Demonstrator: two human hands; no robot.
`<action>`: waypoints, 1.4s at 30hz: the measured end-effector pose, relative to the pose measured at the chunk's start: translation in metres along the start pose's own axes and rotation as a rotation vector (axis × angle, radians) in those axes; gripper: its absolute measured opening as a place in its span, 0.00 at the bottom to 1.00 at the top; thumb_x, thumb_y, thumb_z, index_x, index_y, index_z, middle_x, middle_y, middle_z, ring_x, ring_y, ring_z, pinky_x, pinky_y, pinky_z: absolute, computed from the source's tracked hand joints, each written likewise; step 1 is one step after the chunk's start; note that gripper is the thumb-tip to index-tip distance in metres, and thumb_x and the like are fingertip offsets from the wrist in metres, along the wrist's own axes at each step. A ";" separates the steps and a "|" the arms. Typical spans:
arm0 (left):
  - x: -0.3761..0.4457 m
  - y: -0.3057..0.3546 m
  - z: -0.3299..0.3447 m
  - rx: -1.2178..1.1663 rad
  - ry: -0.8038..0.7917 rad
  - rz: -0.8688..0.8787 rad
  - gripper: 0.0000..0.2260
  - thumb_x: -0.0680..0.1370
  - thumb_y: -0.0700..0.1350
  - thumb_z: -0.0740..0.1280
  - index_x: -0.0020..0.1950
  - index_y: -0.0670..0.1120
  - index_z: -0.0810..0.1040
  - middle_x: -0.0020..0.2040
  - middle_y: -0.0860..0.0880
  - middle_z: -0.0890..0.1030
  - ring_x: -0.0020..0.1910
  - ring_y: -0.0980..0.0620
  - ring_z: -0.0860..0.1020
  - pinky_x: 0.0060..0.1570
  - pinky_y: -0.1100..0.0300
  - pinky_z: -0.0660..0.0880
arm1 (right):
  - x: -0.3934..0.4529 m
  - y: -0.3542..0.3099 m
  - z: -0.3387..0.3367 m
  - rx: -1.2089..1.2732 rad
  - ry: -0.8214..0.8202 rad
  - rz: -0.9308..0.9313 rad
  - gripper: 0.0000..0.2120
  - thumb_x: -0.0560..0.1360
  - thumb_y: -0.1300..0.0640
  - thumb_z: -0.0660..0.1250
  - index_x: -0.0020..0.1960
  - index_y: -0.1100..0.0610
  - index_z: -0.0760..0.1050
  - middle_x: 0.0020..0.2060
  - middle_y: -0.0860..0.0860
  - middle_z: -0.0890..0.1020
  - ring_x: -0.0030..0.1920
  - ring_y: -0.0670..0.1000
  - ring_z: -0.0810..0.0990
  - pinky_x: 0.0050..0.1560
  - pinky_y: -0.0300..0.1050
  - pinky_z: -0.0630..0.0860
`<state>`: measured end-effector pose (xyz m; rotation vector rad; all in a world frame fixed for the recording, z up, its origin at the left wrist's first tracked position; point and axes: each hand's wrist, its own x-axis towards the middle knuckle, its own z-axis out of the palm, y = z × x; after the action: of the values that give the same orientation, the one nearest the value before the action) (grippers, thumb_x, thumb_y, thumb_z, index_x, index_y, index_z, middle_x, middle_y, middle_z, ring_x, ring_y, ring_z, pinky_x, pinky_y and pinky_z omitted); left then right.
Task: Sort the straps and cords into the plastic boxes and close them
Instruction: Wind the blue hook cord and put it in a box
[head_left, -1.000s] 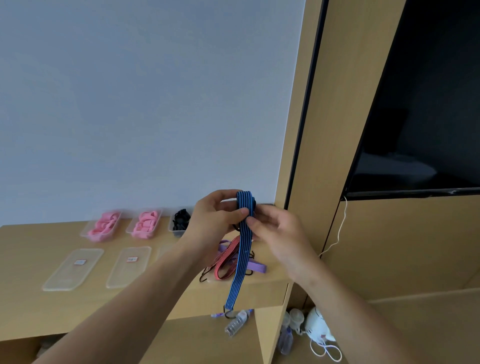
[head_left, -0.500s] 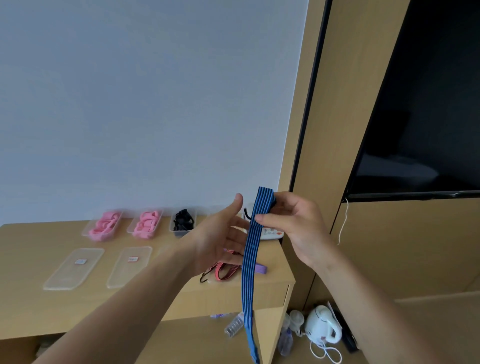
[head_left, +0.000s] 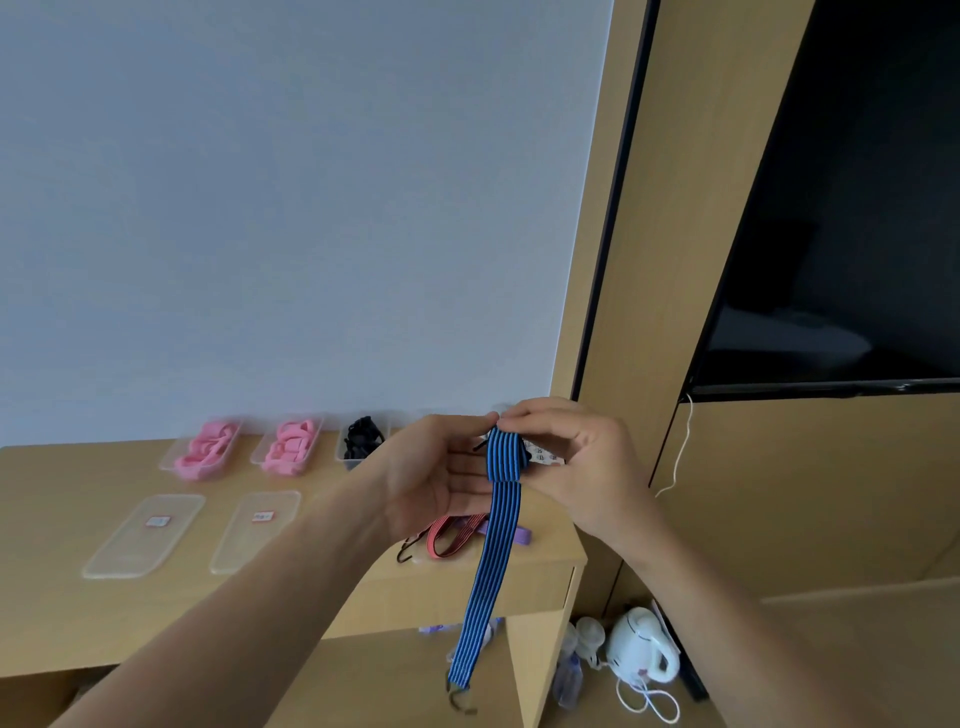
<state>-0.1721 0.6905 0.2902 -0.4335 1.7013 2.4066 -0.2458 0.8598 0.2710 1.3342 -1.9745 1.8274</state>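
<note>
A: What does the grip look like on that blue striped bungee strap (head_left: 500, 540)?

B: Both hands are on it. The right hand (head_left: 582, 467) pinches the folded top of the strap between thumb and fingertips, and the left hand (head_left: 441, 473) meets it from the other side, its thumb at the fold, palm cupped just behind the band. So each grip is clamped on the strap, up in the air in front of the desk (head_left: 62, 613)

A: And the rest of it?

B: One tail hangs straight down past the desk edge, ending in a dark metal hook (head_left: 460, 699). It looks light, limp and stretchy, so I'd judge it will unroll unless the fold is kept pinched; take it at the fold, and mind the swinging hook

A: Where would it go?

B: The open plastic boxes along the wall hold pink straps (head_left: 205, 451), more pink ones (head_left: 290, 448) and a black cord (head_left: 363, 437). Two lids (head_left: 145, 535) lie flat in front. A red strap (head_left: 452, 532) and a purple strap (head_left: 511, 534) lie unsorted near the desk's right end
</note>
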 end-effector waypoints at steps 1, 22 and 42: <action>0.000 -0.001 0.000 -0.002 -0.003 0.004 0.15 0.77 0.49 0.70 0.55 0.39 0.83 0.47 0.40 0.84 0.44 0.42 0.83 0.48 0.50 0.83 | -0.001 0.001 -0.001 -0.018 -0.013 -0.012 0.24 0.61 0.78 0.77 0.53 0.59 0.84 0.53 0.52 0.84 0.56 0.48 0.84 0.60 0.43 0.79; -0.002 0.000 0.003 0.190 0.163 0.385 0.09 0.79 0.42 0.72 0.55 0.38 0.83 0.48 0.42 0.87 0.47 0.43 0.87 0.45 0.53 0.83 | -0.019 0.013 0.010 0.290 -0.068 0.463 0.08 0.77 0.52 0.70 0.55 0.50 0.84 0.51 0.53 0.87 0.52 0.53 0.86 0.53 0.48 0.82; 0.002 -0.013 0.018 0.180 0.308 0.483 0.08 0.76 0.40 0.75 0.52 0.39 0.83 0.42 0.44 0.88 0.41 0.48 0.87 0.43 0.55 0.85 | -0.022 0.008 0.039 -0.602 0.167 0.167 0.10 0.77 0.56 0.71 0.39 0.60 0.74 0.25 0.48 0.72 0.25 0.49 0.71 0.27 0.46 0.64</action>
<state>-0.1724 0.7123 0.2834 -0.4237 2.3718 2.5645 -0.2210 0.8363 0.2416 0.8274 -2.3247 1.1842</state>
